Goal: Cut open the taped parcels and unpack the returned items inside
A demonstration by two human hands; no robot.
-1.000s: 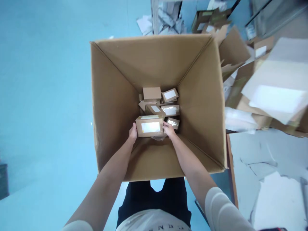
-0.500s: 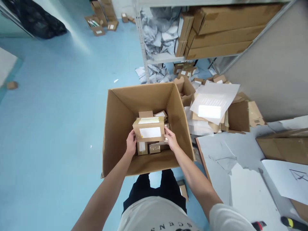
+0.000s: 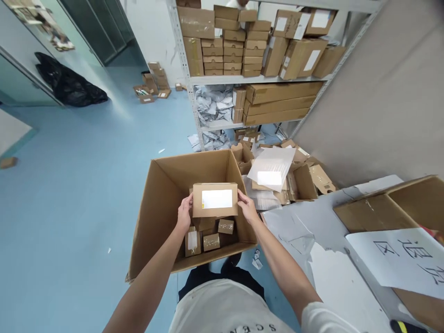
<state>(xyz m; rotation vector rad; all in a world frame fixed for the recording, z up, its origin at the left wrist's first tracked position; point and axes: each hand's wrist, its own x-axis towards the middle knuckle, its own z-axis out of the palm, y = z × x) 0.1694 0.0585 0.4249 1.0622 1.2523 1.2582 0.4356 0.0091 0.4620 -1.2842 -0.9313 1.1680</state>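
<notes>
L hand (image 3: 185, 213): grips white-labelled brown rectangular cardboard box (image 3: 215, 200), 9 o'clock end
R hand (image 3: 247, 206): grips its 3 o'clock end
Box: btwn hands, over lg open brown cardboard carton (image 3: 159, 208)

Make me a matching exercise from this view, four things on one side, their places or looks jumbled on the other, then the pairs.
Things:
1. Black bag
2. Yellow-marked box
3. Sheet at far right
4. Long boxes

Places or looks:
A. held between the left hand and the right hand
B. stacked on the rack
C. lying on the blue floor
D. white, with dark handwriting

Pairs: 1-C, 2-A, 3-D, 4-B
</notes>
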